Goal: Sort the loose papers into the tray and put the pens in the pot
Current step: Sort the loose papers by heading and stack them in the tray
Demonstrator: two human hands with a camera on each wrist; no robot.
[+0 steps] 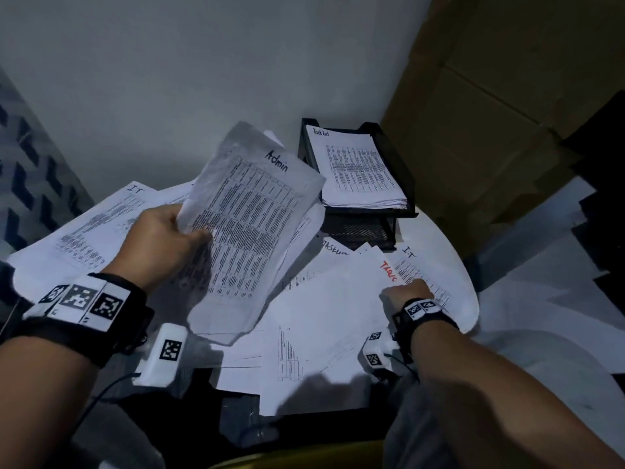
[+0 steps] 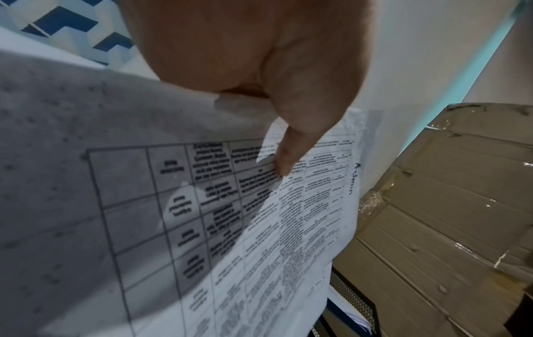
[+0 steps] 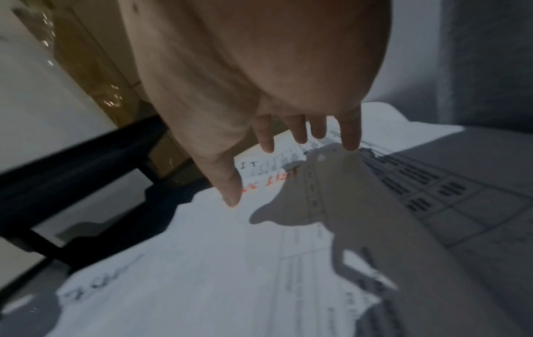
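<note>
My left hand point(image 1: 182, 231) holds a thin stack of printed sheets headed "Admin" point(image 1: 250, 225) lifted above the table, thumb point(image 2: 288, 157) on top of the Admin sheets point(image 2: 303, 216). My right hand point(image 1: 406, 291) is low over the loose papers at the right, with straight, spread fingers point(image 3: 300, 132) holding nothing. It is over a sheet headed "I.T" point(image 1: 426, 269) and beside a sheet with red "Task" lettering point(image 1: 338, 292). The black mesh tray point(image 1: 358, 231) stands at the back with a "Task List" stack point(image 1: 358, 167) in its top tier. No pens or pot are in view.
More loose sheets cover the round white table point(image 1: 468, 299), including an "I.T" sheet point(image 1: 94, 228) at the left. A large cardboard box point(image 1: 490, 96) stands right of the tray against the wall. The tray's black frame point(image 3: 86, 159) is left of my right hand.
</note>
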